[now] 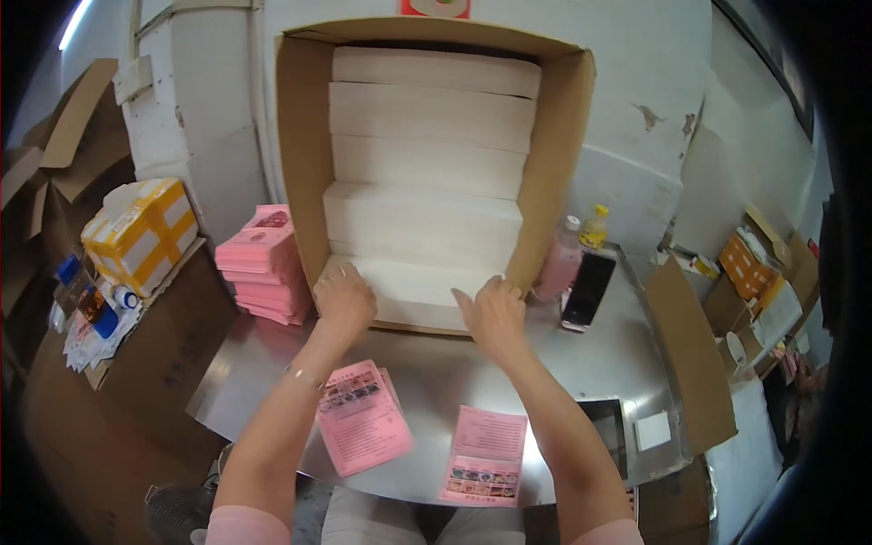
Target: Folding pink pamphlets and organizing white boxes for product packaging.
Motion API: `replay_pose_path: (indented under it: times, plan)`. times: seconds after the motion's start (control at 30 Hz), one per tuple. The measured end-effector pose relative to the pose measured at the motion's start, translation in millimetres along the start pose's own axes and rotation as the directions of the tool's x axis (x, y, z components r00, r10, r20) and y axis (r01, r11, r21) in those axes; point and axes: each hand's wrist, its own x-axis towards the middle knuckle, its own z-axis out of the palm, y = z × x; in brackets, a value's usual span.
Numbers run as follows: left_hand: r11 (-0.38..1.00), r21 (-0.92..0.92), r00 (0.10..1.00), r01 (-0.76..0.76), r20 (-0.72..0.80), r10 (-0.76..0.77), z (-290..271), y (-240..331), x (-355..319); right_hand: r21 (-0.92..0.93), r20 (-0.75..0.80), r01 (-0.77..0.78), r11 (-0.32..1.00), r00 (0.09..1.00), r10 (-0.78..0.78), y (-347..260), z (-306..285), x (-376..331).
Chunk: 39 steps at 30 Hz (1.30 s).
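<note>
A large open cardboard carton [556, 127] stands upright at the back of the metal table, its opening facing me. Inside it, several long white boxes [427, 213] lie one above another. My left hand [347, 298] grips the left end of the lowest white box [413, 286]. At its right end, my right hand [495, 313] has its fingers curled over the edge, thumb pointing inward. Fingertips of both hands are partly hidden. Between my forearms lie a pile of pink printed leaflets [363, 427] and another pink leaflet pile [484, 459].
A tall stack of pink leaflets [263, 272] stands left of the carton. To its right are a pink bottle [559, 259], a yellow-capped bottle [595, 227] and a propped phone [589, 291]. A carton flap [695, 363] rises beside the table [254, 363]. A yellow-taped parcel [141, 236] sits far left.
</note>
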Motion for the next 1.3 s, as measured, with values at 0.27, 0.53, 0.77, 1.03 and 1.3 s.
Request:
replay_pose_path:
  times: [0.27, 0.53, 0.77, 1.03, 1.3]
  plan:
    - [0.95, 0.247, 0.979, 0.189, -0.116, -0.165, 54, -11, 47, -0.271, 0.193, -0.07, 0.96, 0.973, 0.125, 3, 55, 43]
    - [0.915, 0.4, 0.894, 0.055, -0.428, 0.133, 86, -40, 64, -0.229, 0.345, -0.031, 0.973, 0.932, 0.111, 9, 72, 63]
    - [0.997, -0.012, 0.786, 0.073, 0.616, -0.049, 19, -36, 85, 0.138, 0.583, -0.227, 0.964, 0.805, 0.107, 17, 33, 74]
    - [0.871, -0.49, 0.996, -0.012, 0.07, 0.053, 24, -46, 13, 0.457, -0.111, -0.041, 0.889, 0.988, 0.103, 31, 36, -50]
    - [0.777, -0.6, 0.972, -0.192, -0.005, 0.236, 12, 30, -101, 0.518, -0.167, -0.085, 0.851, 0.966, 0.198, 151, -19, -139]
